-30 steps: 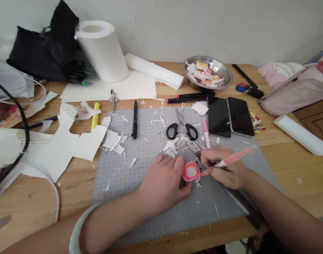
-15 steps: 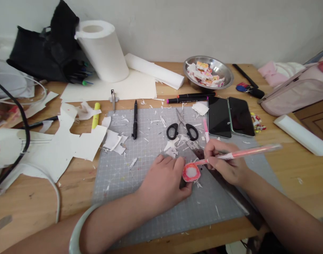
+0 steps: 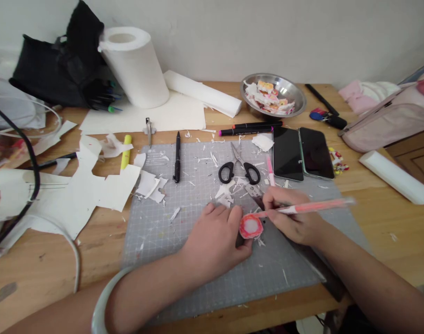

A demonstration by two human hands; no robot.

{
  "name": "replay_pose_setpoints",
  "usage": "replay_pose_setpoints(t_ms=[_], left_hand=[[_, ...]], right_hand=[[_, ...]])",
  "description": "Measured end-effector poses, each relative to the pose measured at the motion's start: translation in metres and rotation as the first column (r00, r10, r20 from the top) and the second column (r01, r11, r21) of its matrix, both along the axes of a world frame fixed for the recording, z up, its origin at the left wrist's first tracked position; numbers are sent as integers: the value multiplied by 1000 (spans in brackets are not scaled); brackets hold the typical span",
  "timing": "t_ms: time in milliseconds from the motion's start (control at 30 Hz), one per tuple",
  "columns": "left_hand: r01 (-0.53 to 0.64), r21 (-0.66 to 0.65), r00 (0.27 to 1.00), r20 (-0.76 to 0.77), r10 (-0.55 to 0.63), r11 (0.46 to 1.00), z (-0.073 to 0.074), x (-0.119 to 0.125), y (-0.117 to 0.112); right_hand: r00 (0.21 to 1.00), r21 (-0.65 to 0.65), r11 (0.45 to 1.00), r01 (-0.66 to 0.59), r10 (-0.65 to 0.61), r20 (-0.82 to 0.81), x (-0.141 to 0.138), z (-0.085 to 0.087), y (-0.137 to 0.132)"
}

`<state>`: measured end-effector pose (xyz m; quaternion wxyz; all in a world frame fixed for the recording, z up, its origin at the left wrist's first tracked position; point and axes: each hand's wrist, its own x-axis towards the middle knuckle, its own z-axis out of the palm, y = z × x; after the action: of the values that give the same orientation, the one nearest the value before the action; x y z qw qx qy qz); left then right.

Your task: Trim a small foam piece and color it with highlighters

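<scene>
My left hand [image 3: 215,239] lies on the grey cutting mat [image 3: 170,232], fingers pinched on the left edge of a small round paper piece [image 3: 251,226] with a white centre and a red-pink rim. My right hand [image 3: 293,218] grips a pink marker [image 3: 309,207] like a pen. The marker's tip touches the upper right rim of the paper piece. A metal ruler [image 3: 304,253] runs under my right hand toward the table's front edge.
Black-handled scissors [image 3: 239,169], a black pen [image 3: 177,157], two phones [image 3: 302,153] and paper scraps lie on or beside the mat. A steel bowl [image 3: 272,97] of coloured pieces, a paper roll [image 3: 133,65] and a black bag [image 3: 59,65] stand at the back. Cut paper sheets [image 3: 76,195] cover the left.
My right hand swung the marker's rear end outward and flatter, and its tip moved from the lower right to the upper right rim of the paper piece. My left hand stayed put.
</scene>
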<state>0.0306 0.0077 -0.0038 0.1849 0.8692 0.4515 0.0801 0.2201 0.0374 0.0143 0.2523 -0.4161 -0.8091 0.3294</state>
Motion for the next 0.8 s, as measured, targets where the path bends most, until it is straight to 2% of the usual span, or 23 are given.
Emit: replay_pose_setpoints(t_ms=[233, 333, 500, 633, 800], left_hand=[[9, 10, 1000, -8, -9, 1000, -2, -1, 1], [0, -9, 1000, -5, -1, 1000, -3, -1, 2], [-2, -25, 1000, 1, 2, 1000, -2, 0, 1], [0, -20, 1000, 4, 0, 1000, -2, 0, 1], [-4, -11, 1000, 2, 4, 1000, -4, 0, 1]], right_hand=[[999, 61, 997, -44, 45, -3, -3, -1, -2], [1000, 114, 993, -11, 10, 13, -3, -1, -1], [999, 86, 995, -44, 43, 17, -5, -2, -3], [1000, 112, 994, -7, 4, 30, -7, -2, -4], [999, 85, 996, -12, 9, 39, -8, -1, -5]])
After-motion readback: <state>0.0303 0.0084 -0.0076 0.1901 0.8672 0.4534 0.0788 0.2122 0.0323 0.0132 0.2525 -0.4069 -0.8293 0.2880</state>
